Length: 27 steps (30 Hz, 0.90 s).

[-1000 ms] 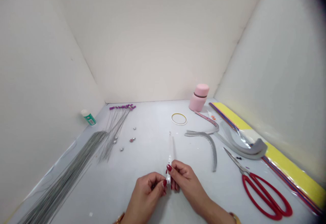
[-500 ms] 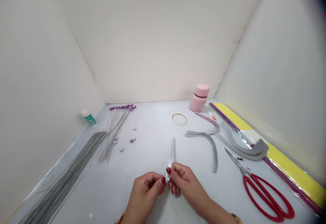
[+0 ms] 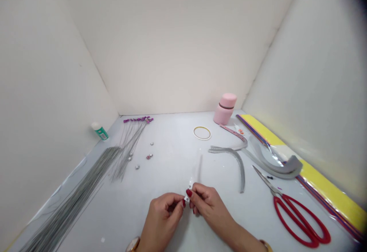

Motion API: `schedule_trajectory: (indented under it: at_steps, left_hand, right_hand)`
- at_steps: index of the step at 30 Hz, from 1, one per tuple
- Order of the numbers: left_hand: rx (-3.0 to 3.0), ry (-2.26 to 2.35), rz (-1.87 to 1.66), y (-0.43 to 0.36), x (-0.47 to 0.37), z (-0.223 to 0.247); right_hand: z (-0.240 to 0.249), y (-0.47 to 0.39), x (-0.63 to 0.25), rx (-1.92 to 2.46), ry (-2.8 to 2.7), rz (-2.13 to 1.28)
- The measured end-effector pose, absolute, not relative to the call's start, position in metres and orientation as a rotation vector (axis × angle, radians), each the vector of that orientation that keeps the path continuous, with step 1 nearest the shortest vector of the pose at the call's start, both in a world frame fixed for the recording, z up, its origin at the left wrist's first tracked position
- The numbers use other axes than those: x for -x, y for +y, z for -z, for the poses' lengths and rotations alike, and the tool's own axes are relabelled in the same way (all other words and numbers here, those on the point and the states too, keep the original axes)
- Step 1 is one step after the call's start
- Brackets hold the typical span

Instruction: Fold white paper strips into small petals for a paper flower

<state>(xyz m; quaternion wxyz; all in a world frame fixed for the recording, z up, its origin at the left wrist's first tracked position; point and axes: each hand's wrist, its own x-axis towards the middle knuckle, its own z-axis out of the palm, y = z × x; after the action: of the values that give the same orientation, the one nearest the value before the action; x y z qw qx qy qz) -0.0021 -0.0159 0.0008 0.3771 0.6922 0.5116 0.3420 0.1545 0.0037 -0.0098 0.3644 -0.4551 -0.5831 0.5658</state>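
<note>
A white strip [image 3: 190,185] is pinched by both hands at the head view's six o'clock.
Its near end is clamped by the fingertips of the left hand [image 3: 165,215] and right hand [image 3: 210,208], held close together, probably so that the limp piece is steadied. From there, on the counter [image 3: 169,175], red-handled scissors [image 3: 298,217] are laid at three o'clock, seemingly for easy reach; grey wires [image 3: 76,189] are bunched at nine, apparently kept aside.

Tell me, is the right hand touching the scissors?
Apart. The head view shows a stretch of table between the right hand and the scissors.
</note>
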Motion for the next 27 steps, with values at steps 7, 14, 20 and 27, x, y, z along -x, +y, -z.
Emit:
schedule_trajectory:
  at_steps: [7, 14, 20, 27]
  left_hand:
    - [-1.819, 1.272, -0.849, -0.015, 0.0, -0.002]
    - [-0.839, 1.038, -0.782, -0.008, -0.005, 0.006]
    - [-0.886, 1.046, -0.836, -0.006, -0.004, 0.009]
    - [-1.408, 1.274, -0.902, -0.014, -0.003, -0.002]
  right_hand:
    - [0.009, 0.003, -0.152, 1.185, -1.535, -1.428]
    - [0.006, 0.003, -0.154, 1.26, -1.712, -1.132]
    - [0.009, 0.003, -0.154, 1.22, -1.568, -1.296]
    - [0.011, 0.003, -0.153, 1.141, -1.417, -1.574]
